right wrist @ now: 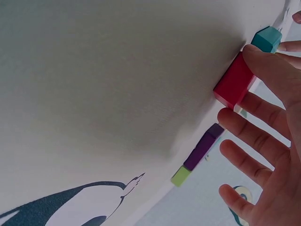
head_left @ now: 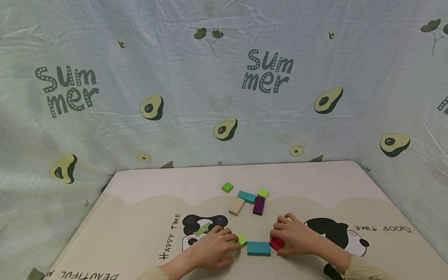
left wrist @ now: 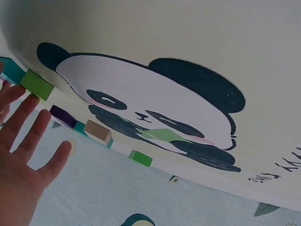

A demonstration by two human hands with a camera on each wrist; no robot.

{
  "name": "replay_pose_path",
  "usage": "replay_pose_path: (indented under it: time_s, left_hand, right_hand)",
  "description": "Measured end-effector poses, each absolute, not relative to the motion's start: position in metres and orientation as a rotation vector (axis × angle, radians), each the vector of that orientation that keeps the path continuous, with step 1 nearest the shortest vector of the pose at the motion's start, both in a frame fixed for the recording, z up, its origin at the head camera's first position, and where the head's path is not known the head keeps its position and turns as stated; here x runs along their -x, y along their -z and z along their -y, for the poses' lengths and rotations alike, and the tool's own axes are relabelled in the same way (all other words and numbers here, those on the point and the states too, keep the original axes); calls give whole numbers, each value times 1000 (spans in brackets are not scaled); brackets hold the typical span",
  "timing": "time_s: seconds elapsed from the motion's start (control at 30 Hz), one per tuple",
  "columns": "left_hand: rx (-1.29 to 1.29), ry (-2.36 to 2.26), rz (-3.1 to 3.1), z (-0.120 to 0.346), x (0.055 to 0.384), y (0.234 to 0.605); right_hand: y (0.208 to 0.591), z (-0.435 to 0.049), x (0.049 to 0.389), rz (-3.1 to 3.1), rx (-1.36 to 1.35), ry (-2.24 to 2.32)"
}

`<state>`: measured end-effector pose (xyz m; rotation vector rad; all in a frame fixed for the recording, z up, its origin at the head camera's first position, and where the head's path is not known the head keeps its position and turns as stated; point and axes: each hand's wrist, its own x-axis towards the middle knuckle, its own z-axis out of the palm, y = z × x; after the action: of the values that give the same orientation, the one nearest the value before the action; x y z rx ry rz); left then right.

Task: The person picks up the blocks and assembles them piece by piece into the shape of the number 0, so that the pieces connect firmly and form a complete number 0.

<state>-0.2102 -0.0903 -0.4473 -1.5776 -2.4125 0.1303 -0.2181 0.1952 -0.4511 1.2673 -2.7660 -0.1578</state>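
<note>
A teal block [head_left: 259, 248] lies flat on the table between the two hands. At its left end is a light green block [head_left: 242, 240], and at its right end a red block [head_left: 277, 243]. My left hand [head_left: 214, 249] touches the green block [left wrist: 37, 84] with its fingertips, the other fingers spread and fairly straight in the left wrist view. With thumb and index finger, my right hand [head_left: 296, 237] pinches the red block [right wrist: 234, 81]. The teal block [right wrist: 266, 39] sits just beyond the thumb in the right wrist view.
Farther back lie a beige block [head_left: 236, 206], another teal block [head_left: 246, 196], a purple block [head_left: 259, 206], a yellow-green block [head_left: 263, 193] and a separate green block [head_left: 227, 187]. The panda-print table [head_left: 143, 222] meets a patterned curtain [head_left: 188, 98] behind.
</note>
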Motion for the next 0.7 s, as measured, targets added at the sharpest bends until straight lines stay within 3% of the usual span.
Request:
replay_pose_path:
  time_s: [0.7]
  left_hand:
    - [1577, -154, 2424, 92, 208, 446]
  right_hand:
    - [452, -195, 219, 2753, -1276, 161]
